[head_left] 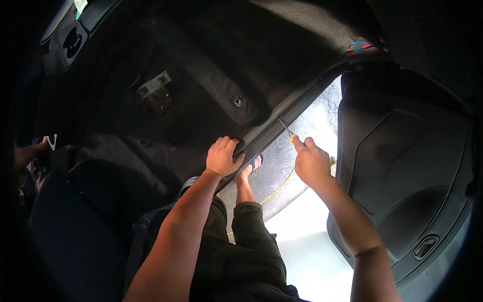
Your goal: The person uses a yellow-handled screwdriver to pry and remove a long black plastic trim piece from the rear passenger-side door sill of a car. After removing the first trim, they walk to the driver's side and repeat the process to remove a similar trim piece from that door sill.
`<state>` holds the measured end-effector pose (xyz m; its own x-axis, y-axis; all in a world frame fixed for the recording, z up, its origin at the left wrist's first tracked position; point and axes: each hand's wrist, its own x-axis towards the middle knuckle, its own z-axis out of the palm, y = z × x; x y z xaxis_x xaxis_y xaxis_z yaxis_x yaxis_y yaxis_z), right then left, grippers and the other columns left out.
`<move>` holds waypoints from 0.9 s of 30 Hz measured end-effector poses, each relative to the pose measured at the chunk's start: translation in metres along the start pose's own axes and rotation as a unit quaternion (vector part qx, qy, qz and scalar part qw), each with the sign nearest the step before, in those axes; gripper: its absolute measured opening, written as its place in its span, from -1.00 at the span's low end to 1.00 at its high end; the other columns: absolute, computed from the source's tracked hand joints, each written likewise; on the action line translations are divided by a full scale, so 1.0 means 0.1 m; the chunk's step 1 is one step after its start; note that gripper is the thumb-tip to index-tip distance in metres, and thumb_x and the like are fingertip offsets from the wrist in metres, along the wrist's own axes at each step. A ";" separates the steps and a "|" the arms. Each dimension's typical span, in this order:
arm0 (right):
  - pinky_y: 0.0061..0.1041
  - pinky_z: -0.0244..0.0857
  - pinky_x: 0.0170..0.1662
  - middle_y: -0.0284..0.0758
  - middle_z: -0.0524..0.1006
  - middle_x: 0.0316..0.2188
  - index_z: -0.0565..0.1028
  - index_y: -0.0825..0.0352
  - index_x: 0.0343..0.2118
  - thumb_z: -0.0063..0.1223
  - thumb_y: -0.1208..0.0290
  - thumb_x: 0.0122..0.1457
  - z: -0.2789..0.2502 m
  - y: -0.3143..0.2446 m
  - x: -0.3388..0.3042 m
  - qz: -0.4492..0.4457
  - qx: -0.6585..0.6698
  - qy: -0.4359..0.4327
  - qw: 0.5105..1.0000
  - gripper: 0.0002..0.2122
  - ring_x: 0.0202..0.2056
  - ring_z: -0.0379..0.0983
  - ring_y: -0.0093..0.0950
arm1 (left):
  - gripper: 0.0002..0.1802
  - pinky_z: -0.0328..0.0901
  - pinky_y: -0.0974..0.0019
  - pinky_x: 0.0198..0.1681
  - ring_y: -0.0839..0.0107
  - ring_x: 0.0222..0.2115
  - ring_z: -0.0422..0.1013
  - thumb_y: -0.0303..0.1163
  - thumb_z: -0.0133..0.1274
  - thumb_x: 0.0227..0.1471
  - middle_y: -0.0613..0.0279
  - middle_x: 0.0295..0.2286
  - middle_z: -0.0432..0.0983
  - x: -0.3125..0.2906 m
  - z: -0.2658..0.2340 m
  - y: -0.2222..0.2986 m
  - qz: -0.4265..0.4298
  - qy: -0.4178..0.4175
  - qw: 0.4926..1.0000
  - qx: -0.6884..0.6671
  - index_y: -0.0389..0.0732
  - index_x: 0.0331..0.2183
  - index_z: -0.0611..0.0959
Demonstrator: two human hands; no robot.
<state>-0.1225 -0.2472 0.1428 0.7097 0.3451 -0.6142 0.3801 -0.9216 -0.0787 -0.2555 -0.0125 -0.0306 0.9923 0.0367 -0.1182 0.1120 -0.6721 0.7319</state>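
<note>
My right hand point(313, 163) is closed round a screwdriver point(291, 135) with a yellow handle, most of which the fingers hide. The thin metal shaft points up and left, and its tip meets the dark door sill trim point(287, 121) of a car. Lower down along the same strip, my left hand point(222, 157) is bent over the edge, its fingers gripping the trim. Dark carpet point(191, 116) covers the car floor beyond both hands.
At right stands the opened door point(397, 171). A metal bracket point(155, 85) and a bolt hole point(238, 101) show in the carpet. Wires with red connectors point(366, 46) lie at the far right. At left are a dark seat point(75, 216) and another person's hand point(37, 149). A yellow cord point(279, 189) crosses the ground.
</note>
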 end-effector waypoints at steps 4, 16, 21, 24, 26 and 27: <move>-0.10 0.52 -0.14 -0.10 0.51 -0.21 0.51 0.27 0.21 0.06 0.52 0.18 -0.04 -0.02 0.03 0.013 0.021 -0.010 1.000 -0.53 -0.28 0.63 -0.08 | -0.54 0.42 0.05 -0.15 0.04 -0.19 0.48 -0.22 0.35 -0.13 0.12 -0.26 0.52 -0.01 -0.01 0.00 -0.004 -0.005 1.000 0.000 -0.17 -0.16 0.65; -0.11 0.50 -0.18 -0.13 0.51 -0.24 0.54 0.24 0.19 0.09 0.50 0.19 -0.04 0.11 0.10 0.013 0.059 0.013 0.998 -0.54 -0.33 0.60 -0.10 | -0.53 0.42 0.05 -0.15 0.05 -0.18 0.48 -0.21 0.34 -0.12 0.12 -0.25 0.51 0.06 0.00 -0.07 -0.005 -0.010 1.000 0.000 -0.16 -0.14 0.64; -0.10 0.50 -0.19 -0.13 0.51 -0.24 0.55 0.25 0.19 0.09 0.49 0.19 -0.05 0.05 0.10 0.023 0.042 0.005 0.999 -0.54 -0.33 0.60 -0.09 | -0.53 0.42 0.06 -0.16 0.05 -0.19 0.48 -0.20 0.34 -0.12 0.13 -0.26 0.51 0.05 0.00 -0.06 -0.003 -0.008 1.000 0.004 -0.16 -0.14 0.64; -0.10 0.50 -0.19 -0.13 0.51 -0.25 0.55 0.25 0.19 0.09 0.49 0.19 -0.05 0.04 0.11 0.026 0.044 0.006 0.999 -0.54 -0.33 0.60 -0.09 | -0.53 0.42 0.05 -0.17 0.05 -0.20 0.48 -0.20 0.34 -0.13 0.13 -0.26 0.51 0.06 0.01 -0.06 -0.002 -0.006 1.000 0.006 -0.17 -0.14 0.64; -0.10 0.50 -0.18 -0.12 0.51 -0.25 0.55 0.25 0.19 0.09 0.49 0.19 -0.04 0.06 0.11 0.030 0.041 0.010 0.999 -0.54 -0.33 0.60 -0.09 | -0.53 0.42 0.05 -0.17 0.05 -0.20 0.48 -0.21 0.34 -0.13 0.13 -0.26 0.51 0.06 0.01 -0.07 -0.003 -0.005 1.000 0.006 -0.16 -0.15 0.64; -0.10 0.50 -0.18 -0.12 0.51 -0.25 0.55 0.25 0.19 0.09 0.49 0.19 -0.04 0.06 0.11 0.027 0.050 0.013 0.998 -0.54 -0.33 0.60 -0.09 | -0.53 0.42 0.05 -0.17 0.05 -0.20 0.48 -0.21 0.34 -0.13 0.13 -0.26 0.51 0.06 0.02 -0.07 0.000 -0.003 1.000 0.006 -0.16 -0.15 0.64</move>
<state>-0.1098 -0.2486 0.1382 0.7430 0.2979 -0.5994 0.2814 -0.9515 -0.1242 -0.2506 -0.0089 -0.0373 0.9919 0.0319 -0.1227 0.1114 -0.6808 0.7239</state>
